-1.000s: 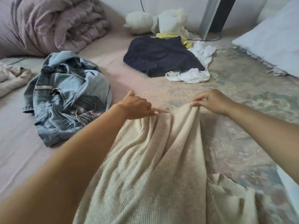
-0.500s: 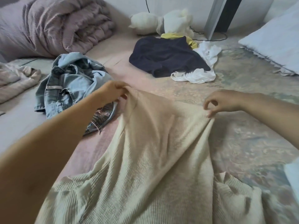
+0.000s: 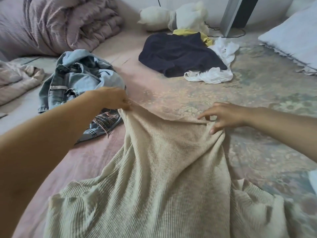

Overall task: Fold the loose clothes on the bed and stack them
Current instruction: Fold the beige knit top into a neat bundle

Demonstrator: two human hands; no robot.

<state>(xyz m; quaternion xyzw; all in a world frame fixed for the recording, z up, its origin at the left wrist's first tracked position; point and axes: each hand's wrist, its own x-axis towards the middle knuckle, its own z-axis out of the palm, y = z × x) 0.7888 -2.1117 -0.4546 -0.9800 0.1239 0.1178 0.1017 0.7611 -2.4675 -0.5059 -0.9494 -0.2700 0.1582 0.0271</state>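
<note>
A beige ribbed knit garment lies spread on the bed in front of me, its far edge pulled wide. My left hand pinches the far left corner of that edge. My right hand rests on the far right corner, thumb under the fabric and fingers partly spread. Crumpled light-blue jeans lie just left of my left hand. Farther back sit a dark navy garment, a white garment and a bit of yellow cloth.
A rolled pinkish-grey duvet fills the back left. A pale crumpled cloth lies at the far left. White soft items sit by the wall, a white pillow at the right. The bed sheet is patterned.
My hands have moved apart, stretching the garment's far edge flat. The left hand went left toward the jeans, then dropped to the bed; the right hand's fingers have loosened on its corner.
</note>
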